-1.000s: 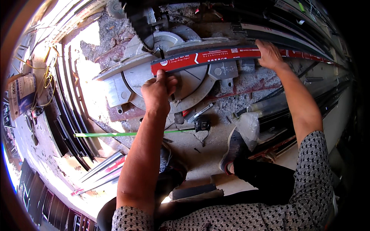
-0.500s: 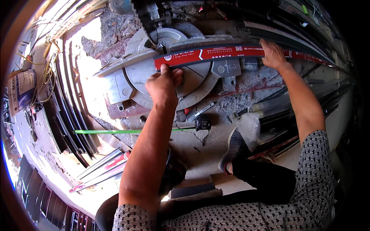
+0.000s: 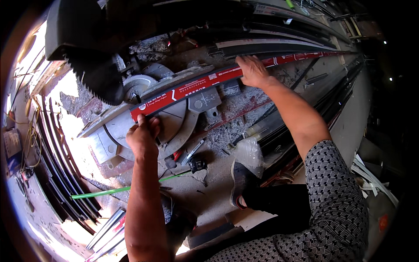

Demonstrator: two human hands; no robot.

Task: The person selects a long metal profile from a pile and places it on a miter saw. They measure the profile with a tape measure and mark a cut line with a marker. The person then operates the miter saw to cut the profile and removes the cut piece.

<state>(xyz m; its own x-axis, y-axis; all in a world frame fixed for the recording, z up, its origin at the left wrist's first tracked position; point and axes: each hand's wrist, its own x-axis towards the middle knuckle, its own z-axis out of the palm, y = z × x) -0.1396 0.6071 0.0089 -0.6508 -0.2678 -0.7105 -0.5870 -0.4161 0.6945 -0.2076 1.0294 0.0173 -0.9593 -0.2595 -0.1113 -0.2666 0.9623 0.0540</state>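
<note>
A long metal profile [image 3: 192, 85] with red printed film lies aslant over a grey mitre saw's round base [image 3: 176, 118], along its fence [image 3: 187, 71]. My left hand [image 3: 143, 137] pinches the profile's near left end between thumb and curled fingers. Farther along, my right hand [image 3: 254, 73] is closed over the profile, its fingertips on the far edge. The toothed saw blade [image 3: 97, 78] is raised to the left of the profile's end, apart from it. Beyond my right hand the profile runs on to the far right.
A tape measure [image 3: 197, 165] lies on the floor with its green blade [image 3: 104, 193] pulled out left. Beside it is a pen-like tool [image 3: 193, 151]. Dark profiles [image 3: 65, 157] lie at the left, more behind the saw. A clear plastic bag [image 3: 249, 157] sits by my shoe [image 3: 241, 183].
The view has swung to the right, so the saw and profile appear farther left and more slanted. Both hands keep their hold on the profile.
</note>
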